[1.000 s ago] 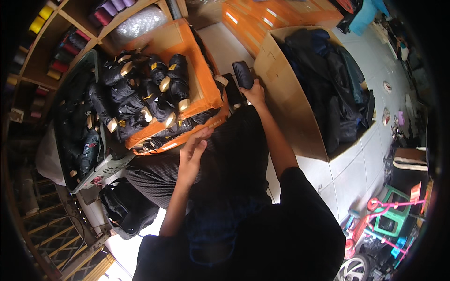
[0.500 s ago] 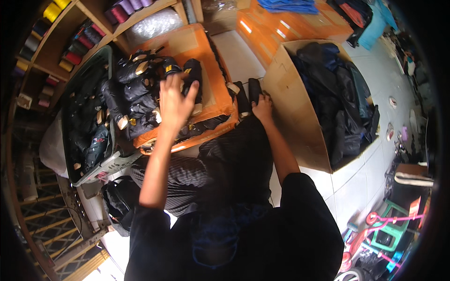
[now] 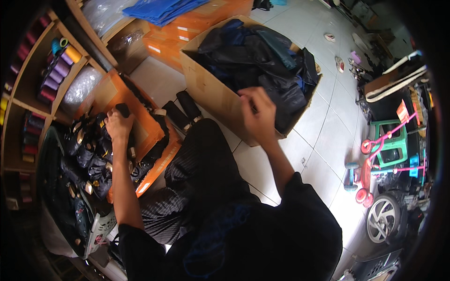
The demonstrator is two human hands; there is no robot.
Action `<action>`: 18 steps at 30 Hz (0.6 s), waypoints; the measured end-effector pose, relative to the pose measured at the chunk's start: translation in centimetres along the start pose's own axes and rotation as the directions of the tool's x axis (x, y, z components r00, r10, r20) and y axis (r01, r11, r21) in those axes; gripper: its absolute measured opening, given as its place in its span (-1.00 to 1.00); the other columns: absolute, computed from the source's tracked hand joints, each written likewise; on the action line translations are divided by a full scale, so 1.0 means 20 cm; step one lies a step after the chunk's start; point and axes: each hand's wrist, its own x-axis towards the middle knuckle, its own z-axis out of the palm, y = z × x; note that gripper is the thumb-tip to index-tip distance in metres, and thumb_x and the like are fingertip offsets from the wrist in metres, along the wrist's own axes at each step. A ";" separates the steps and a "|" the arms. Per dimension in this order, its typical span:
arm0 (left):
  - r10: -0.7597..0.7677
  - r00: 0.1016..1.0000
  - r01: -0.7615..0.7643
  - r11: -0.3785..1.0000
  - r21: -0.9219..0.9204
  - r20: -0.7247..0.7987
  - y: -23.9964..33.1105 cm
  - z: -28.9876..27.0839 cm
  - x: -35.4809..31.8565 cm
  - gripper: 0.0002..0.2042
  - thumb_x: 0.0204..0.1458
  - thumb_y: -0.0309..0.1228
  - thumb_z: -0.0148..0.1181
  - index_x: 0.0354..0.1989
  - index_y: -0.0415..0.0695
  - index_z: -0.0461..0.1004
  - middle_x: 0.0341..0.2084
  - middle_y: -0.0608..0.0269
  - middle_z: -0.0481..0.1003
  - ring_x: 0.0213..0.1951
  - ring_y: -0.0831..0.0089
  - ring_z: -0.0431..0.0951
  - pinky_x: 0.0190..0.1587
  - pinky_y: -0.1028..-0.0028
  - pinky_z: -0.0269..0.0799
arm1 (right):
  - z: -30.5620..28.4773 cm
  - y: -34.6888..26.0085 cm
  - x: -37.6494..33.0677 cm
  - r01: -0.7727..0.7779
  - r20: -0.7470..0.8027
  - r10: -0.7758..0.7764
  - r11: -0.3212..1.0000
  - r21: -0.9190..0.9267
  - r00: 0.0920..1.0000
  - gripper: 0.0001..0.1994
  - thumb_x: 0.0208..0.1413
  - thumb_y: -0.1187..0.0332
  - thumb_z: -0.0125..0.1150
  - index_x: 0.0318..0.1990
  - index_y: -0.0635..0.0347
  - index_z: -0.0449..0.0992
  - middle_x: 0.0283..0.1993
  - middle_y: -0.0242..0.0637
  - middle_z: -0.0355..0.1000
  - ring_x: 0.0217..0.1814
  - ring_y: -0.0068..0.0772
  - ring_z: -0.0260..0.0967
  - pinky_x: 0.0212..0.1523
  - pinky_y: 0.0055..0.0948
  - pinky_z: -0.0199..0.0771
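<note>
Bundle (image 3: pixel 123 110) in left hand (image 3: pixel 119 125); right hand (image 3: pixel 259 112) at open carton

Near: dark shirt (image 3: pixel 262 243) fills lower centre of frame; striped dark trousers (image 3: pixel 161 206) just above it.

Left hand, left of centre: fingers closed round the dark bundle, whose rounded end shows past the knuckles. It is above the orange-taped carton (image 3: pixel 145 124), beside a pile of black bundles (image 3: pixel 89 161) with pale ends. Grey-green basket (image 3: pixel 101 229), lower left, holds further dark items.

Right hand, centre: fingers loosely curled, a dark gap showing between them. It overlaps the near wall of the open carton (image 3: pixel 213 96); contact with the wall cannot be told.

Two dark rolls (image 3: pixel 176 115) lie side by side on the tiled floor (image 3: pixel 300 173), upper centre-left, between the two cartons. Open carton is heaped with black and navy fabric (image 3: pixel 258 56).

Right edge: spoked wheel (image 3: pixel 382 219), red-and-pink scooter (image 3: pixel 365 175), green stool (image 3: pixel 393 160).

Far: wooden shelf (image 3: pixel 33 105) with thread spools (image 3: pixel 56 75), upper left; blue sheets (image 3: pixel 164 9) on a second orange carton (image 3: pixel 168 37), top of frame.
</note>
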 end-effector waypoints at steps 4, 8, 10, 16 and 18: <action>0.016 0.996 -0.046 0.938 -0.343 -0.090 -0.02 -0.09 -0.05 -0.47 -0.21 -0.33 0.39 -0.02 -0.32 0.46 -0.21 -0.21 0.53 -0.12 -0.07 0.56 0.00 0.16 0.45 | -0.23 0.18 0.14 -0.016 -0.115 -0.060 0.828 -0.561 0.992 -0.78 0.02 0.54 0.16 -0.14 0.16 0.52 -0.10 -0.22 0.39 -0.01 -0.06 0.28 -0.02 -0.18 0.29; -0.093 0.982 -0.030 0.785 -0.618 -0.166 -0.09 -0.15 -0.09 -0.47 -0.12 -0.43 0.34 0.07 -0.41 0.40 -0.22 -0.07 0.57 -0.19 0.20 0.59 -0.07 0.34 0.47 | -0.31 0.28 0.16 -0.120 -0.078 0.098 0.566 -0.815 0.992 -0.71 -0.01 0.49 0.20 -0.07 0.10 0.51 0.03 -0.22 0.35 0.10 0.00 0.23 0.05 -0.05 0.24; -0.216 0.973 0.060 0.576 -0.815 -0.080 -0.09 -0.17 -0.10 -0.50 -0.06 -0.44 0.32 0.07 -0.41 0.40 -0.25 0.08 0.57 -0.25 0.41 0.57 -0.12 0.45 0.46 | -0.38 0.29 0.17 -0.127 -0.057 0.142 0.554 -0.823 0.988 -0.74 -0.01 0.47 0.21 -0.11 0.10 0.52 0.00 -0.23 0.38 0.10 -0.01 0.24 0.06 -0.05 0.24; -0.385 0.903 0.114 -0.211 -0.971 0.190 -0.12 -0.41 -0.19 -0.64 0.08 -0.31 0.08 -0.01 -0.27 0.44 -0.18 0.11 0.53 -0.18 0.27 0.58 -0.04 0.33 0.51 | -0.42 0.23 0.16 -0.225 -0.245 0.078 0.716 -0.661 0.966 -0.87 -0.01 0.48 0.17 -0.26 0.14 0.50 -0.15 -0.21 0.45 0.01 -0.03 0.29 -0.03 -0.12 0.31; -0.281 0.894 0.106 -0.624 -0.775 0.349 -0.06 -0.50 -0.28 -0.55 0.06 -0.19 0.08 0.07 -0.22 0.41 -0.10 0.07 0.53 -0.12 0.17 0.58 0.02 0.22 0.52 | -0.46 0.18 0.15 -0.240 -0.309 0.092 0.842 -0.484 0.947 -0.86 -0.01 0.51 0.12 -0.26 0.17 0.49 -0.21 -0.15 0.47 -0.06 -0.02 0.33 -0.09 -0.19 0.36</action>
